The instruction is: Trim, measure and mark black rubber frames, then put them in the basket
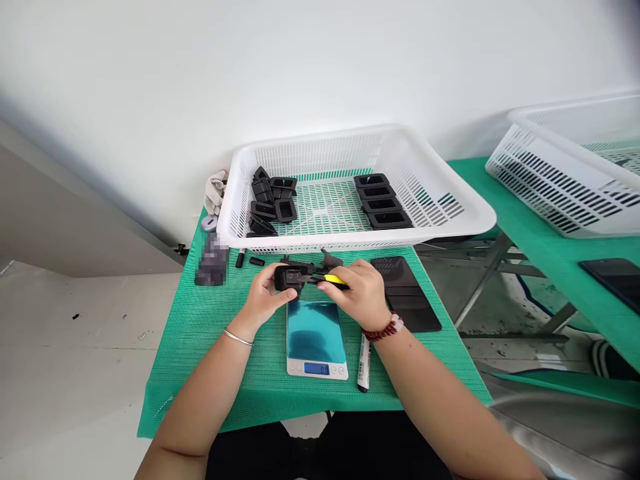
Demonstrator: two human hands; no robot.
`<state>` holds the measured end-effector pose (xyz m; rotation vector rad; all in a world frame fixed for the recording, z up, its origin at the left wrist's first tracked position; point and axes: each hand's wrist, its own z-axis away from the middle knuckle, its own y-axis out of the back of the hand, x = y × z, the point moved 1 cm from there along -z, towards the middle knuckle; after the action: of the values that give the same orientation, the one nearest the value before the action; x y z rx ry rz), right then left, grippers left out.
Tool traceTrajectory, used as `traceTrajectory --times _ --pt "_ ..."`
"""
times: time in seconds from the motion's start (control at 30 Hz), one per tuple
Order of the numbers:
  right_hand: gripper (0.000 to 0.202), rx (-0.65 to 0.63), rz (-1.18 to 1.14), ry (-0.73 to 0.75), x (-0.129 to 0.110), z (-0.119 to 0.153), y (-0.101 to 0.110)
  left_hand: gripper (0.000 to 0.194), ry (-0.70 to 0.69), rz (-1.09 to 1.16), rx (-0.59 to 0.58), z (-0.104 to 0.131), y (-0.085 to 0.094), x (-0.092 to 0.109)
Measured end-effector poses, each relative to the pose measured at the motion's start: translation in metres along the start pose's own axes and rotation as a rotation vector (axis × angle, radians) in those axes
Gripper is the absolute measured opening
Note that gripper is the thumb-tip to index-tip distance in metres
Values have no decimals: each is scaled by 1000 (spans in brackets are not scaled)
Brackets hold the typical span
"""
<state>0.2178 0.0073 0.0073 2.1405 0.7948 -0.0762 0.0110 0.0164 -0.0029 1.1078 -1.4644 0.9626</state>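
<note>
My left hand point(261, 299) is closed around a black plastic part point(291, 277), thumb in front, above the far end of a digital scale point(316, 333). My right hand point(364, 293) grips pliers with yellow and black handles point(335, 279). Their jaws point left and meet the black part's right side; whether they bite into it I cannot tell. A grey-black piece point(331, 259) sticks up just behind the pliers, and its link to the part is unclear. The scale's blue-green plate carries nothing, and its display seems to read zero.
Behind my hands, a white basket point(350, 239) holds loose black frames point(273, 200) at left and a row of them point(383, 201) at right. A marker point(365, 363), a black tablet or phone point(413, 297) and a pixelated dark object point(212, 260) lie on the green mat. Another basket point(565, 143) stands right.
</note>
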Motion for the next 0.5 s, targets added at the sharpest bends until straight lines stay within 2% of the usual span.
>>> traceTrajectory --times 0.2,0.5 --pt "35 58 25 -18 0 -1 0 46 4 64 -31 1 -2 -4" --pt "35 6 -9 37 3 -1 1 51 48 70 -40 2 -2 -3"
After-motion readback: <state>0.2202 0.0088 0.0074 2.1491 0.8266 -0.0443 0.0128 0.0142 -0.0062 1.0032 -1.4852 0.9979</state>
